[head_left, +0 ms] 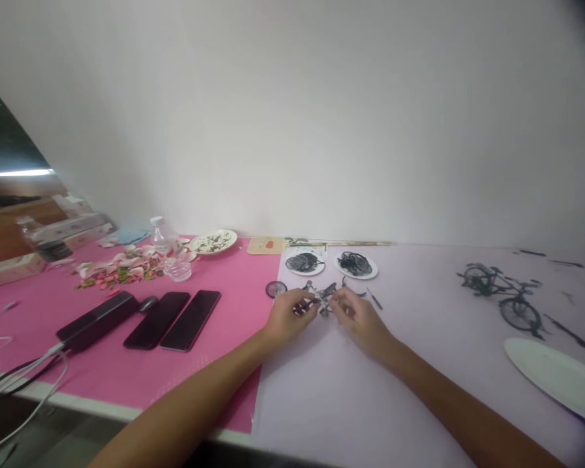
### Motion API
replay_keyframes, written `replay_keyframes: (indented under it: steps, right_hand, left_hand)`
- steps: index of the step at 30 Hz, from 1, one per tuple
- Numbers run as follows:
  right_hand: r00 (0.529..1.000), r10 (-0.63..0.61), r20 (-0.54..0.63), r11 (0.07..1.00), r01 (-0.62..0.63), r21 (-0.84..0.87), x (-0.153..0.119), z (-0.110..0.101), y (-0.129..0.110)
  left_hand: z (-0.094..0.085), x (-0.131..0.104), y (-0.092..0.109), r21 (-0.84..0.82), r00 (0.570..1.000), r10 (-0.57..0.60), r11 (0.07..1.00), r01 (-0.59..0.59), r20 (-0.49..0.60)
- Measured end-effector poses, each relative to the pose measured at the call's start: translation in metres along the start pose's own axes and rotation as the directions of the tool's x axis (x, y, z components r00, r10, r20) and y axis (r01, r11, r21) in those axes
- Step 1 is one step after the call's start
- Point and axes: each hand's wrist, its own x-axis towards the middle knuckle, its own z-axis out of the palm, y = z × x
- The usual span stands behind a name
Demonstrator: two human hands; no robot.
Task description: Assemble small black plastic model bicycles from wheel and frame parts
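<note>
Between my hands is a small model bicycle frame [322, 294], dark with silvery parts, close above the pale table covering. My left hand [291, 317] pinches its left side between thumb and fingers. On the other side, my right hand [363, 320] has its fingertips closed on the frame's right end; the fingers hide part of it. A loose black spoked wheel [275, 289] lies just beyond my left hand. Small dark parts lie behind my right hand, among them a thin stick-like piece [374, 298]. Fine details of the frame are blurred.
Two white plates [316, 271] [371, 273] hold black model parts. At right stand a model bicycle [504, 292] and a white plate [556, 377]. On the pink covering are two phones [191, 321] [156, 321], a black power bank [97, 320], petal-like pieces [131, 263] and a bottle [162, 237].
</note>
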Motion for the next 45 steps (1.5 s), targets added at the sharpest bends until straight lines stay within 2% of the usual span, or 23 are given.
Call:
replay_keyframes:
  steps: [7,15,19,23,30,36,40,45]
  right_hand:
    - [0.999,-0.049,0.021,0.999,0.050,-0.021,-0.001,-0.002,-0.004]
    - [1.000,0.012,-0.005,1.000,-0.012,-0.008,0.000,0.001,0.002]
    - [1.000,0.021,-0.006,0.999,-0.021,0.051,0.001,0.001,0.001]
    - [0.997,0.071,-0.010,0.985,-0.068,0.159,0.002,0.004,0.001]
    - [0.985,0.170,0.025,0.908,-0.166,0.384,0.006,0.014,0.018]
    - [0.984,0.166,0.071,0.831,-0.178,0.528,0.008,0.018,0.025]
    - [0.971,0.212,0.110,0.761,-0.235,0.604,0.008,0.018,0.023]
    - [0.960,0.219,0.174,0.686,-0.279,0.672,0.008,0.019,0.024]
  left_hand:
    - [0.001,0.000,-0.001,0.010,1.000,-0.004,1.000,0.004,0.013]
    - [0.001,-0.001,0.000,0.020,1.000,0.030,0.999,-0.030,0.002]
    - [-0.001,0.000,0.001,0.021,0.998,0.061,0.998,-0.062,0.011]
    - [-0.003,-0.002,-0.002,0.033,0.987,0.148,0.988,-0.151,0.065]
    - [-0.005,-0.003,-0.008,0.140,0.940,0.318,0.932,-0.334,0.122]
    - [-0.003,-0.003,-0.005,0.236,0.893,0.438,0.861,-0.451,0.107]
    - [-0.002,-0.003,-0.005,0.271,0.869,0.484,0.828,-0.491,0.098]
    - [-0.004,-0.003,-0.003,0.303,0.870,0.478,0.817,-0.490,0.120]
